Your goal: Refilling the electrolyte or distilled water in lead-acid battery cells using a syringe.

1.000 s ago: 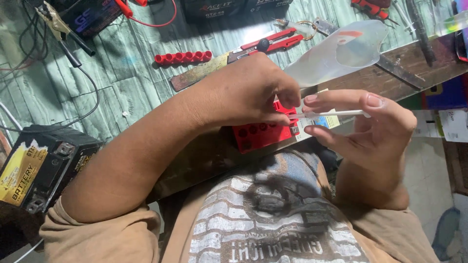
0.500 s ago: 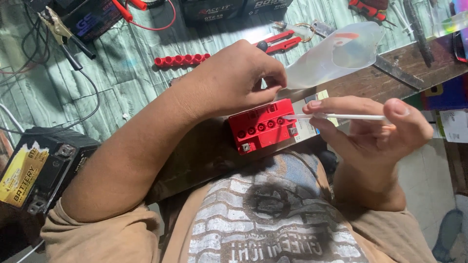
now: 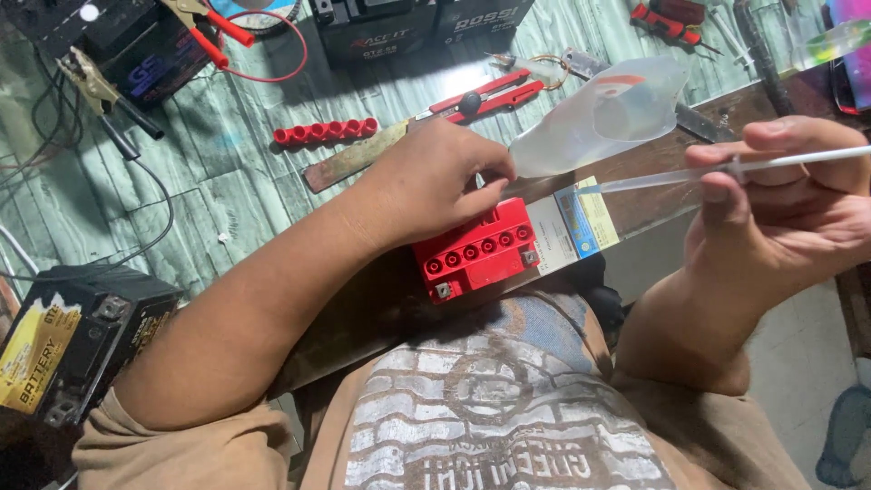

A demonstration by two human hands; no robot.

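A small battery with a red top (image 3: pixel 479 251) and a row of round filler holes rests tilted against the bench edge above my lap. My left hand (image 3: pixel 434 184) rests on its far side, fingers curled, steadying it. My right hand (image 3: pixel 782 210) is raised to the right and pinches a thin clear tube (image 3: pixel 689 172) that runs out to the frame's right edge; its tip points left toward the battery's white side label (image 3: pixel 573 223). A cloudy plastic bottle (image 3: pixel 601 116) lies on the bench just behind my left hand.
A strip of red caps (image 3: pixel 325 132), a red-handled cutter (image 3: pixel 485 95) and a flat metal blade (image 3: pixel 349 160) lie on the green bench cover. Black batteries stand at the back (image 3: pixel 404 27) and front left (image 3: pixel 68 331). Clip leads (image 3: pixel 109 95) trail at the left.
My right hand has pulled the tube away from the battery's holes, up and to the right. My left hand has settled lower onto the battery, which has tipped so its label shows.
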